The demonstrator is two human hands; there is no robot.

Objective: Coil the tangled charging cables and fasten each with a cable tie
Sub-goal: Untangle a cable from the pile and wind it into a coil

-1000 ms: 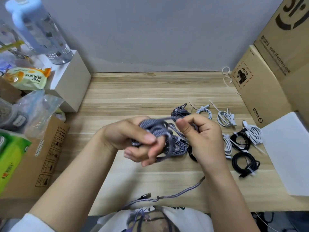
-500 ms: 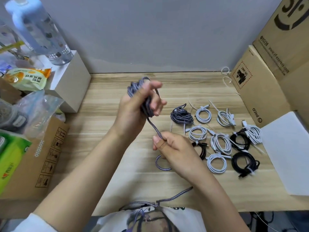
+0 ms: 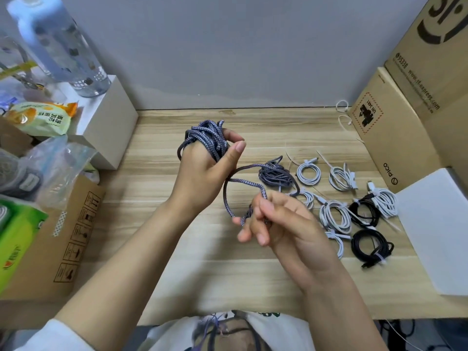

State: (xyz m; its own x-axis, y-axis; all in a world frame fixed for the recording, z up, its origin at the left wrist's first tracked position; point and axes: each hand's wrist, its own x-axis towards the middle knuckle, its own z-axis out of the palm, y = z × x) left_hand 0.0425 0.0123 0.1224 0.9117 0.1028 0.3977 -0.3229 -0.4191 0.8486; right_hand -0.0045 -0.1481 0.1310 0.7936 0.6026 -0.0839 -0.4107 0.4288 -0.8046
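Left hand (image 3: 202, 171): raised above desk (image 3: 177, 249) centre, fingers wrapped with grey braided cable (image 3: 210, 138), gripping the coil. Right hand (image 3: 281, 224): at 4 o'clock from the left, pinching the trailing strand. Handling, judged: light, limp, grippy braid; loops spring loose, so hold across the bundle's waist. Tied coils (image 3: 336, 214): at 3 o'clock.

One head-worn wide-angle camera is looking forward and steeply down from close above the counter (image 3: 253, 274), facing the wall at twelve o'clock; the wearer's shirt is showing at six o'clock.
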